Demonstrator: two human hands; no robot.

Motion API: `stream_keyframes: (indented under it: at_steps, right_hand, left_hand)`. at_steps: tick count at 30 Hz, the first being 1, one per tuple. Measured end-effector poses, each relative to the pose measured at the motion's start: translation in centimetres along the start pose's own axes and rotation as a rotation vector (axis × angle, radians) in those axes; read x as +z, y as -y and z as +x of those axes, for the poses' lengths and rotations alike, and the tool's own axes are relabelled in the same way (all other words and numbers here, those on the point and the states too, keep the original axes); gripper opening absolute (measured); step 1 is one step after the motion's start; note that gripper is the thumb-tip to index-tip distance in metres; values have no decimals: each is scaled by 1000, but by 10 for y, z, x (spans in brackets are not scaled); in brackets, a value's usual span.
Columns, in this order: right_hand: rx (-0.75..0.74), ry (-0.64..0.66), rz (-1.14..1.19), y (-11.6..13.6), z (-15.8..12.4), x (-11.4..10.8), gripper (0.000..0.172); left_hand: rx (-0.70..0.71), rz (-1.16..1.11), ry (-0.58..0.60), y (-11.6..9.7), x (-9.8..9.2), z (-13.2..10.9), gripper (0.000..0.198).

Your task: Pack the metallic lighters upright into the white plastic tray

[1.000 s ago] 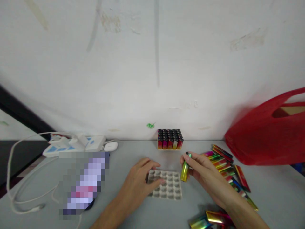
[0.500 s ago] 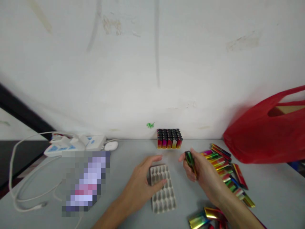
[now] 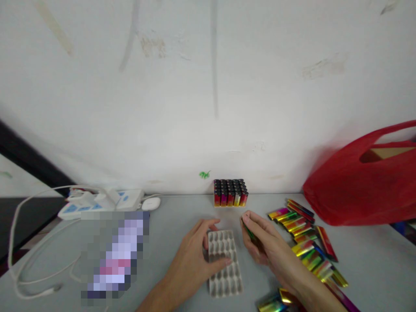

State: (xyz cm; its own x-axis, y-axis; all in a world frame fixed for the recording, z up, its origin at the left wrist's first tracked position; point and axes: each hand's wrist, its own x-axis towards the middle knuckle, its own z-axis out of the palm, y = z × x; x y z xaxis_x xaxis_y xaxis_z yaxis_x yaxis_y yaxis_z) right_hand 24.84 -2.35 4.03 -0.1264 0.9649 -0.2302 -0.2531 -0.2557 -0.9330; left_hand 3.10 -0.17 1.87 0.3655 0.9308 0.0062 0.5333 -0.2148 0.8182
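Observation:
My left hand (image 3: 195,255) rests on a grey tray of empty sockets (image 3: 225,265), thumb on its near middle and fingers along its left edge. The tray lies lengthwise, pointing away from me. My right hand (image 3: 261,242) is closed round a shiny green-gold lighter (image 3: 248,230), held just right of the tray's far end. Several more shiny coloured lighters (image 3: 303,234) lie loose on the grey table to the right. A full block of upright lighters (image 3: 230,193) stands against the wall behind.
A red plastic bag (image 3: 364,182) with a box inside sits at the right. At the left are a white power strip (image 3: 104,200), white cables (image 3: 35,260), a white mouse-like thing (image 3: 151,203) and a blurred-out object. More lighters (image 3: 276,301) lie near the bottom edge.
The tray has been turned from lying crosswise to lengthwise. My right hand has tilted the lighter from upright and brought it down closer to the tray's far end.

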Motion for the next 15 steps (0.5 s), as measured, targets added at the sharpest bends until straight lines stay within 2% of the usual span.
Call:
stream_keyframes:
  at_steps: [5,11,15]
  right_hand:
    - [41,0,-4,-6,2,-4,67]
    - [64,59,72,-10,8,-7,69]
    - [86,104,157,-10,7,-2,69]
  left_hand:
    - [-18,-61,20,5,9,-4,84]
    - [-47,-192,7,17,12,1,85]
    - [-62,-268,-11,18,16,2,82]
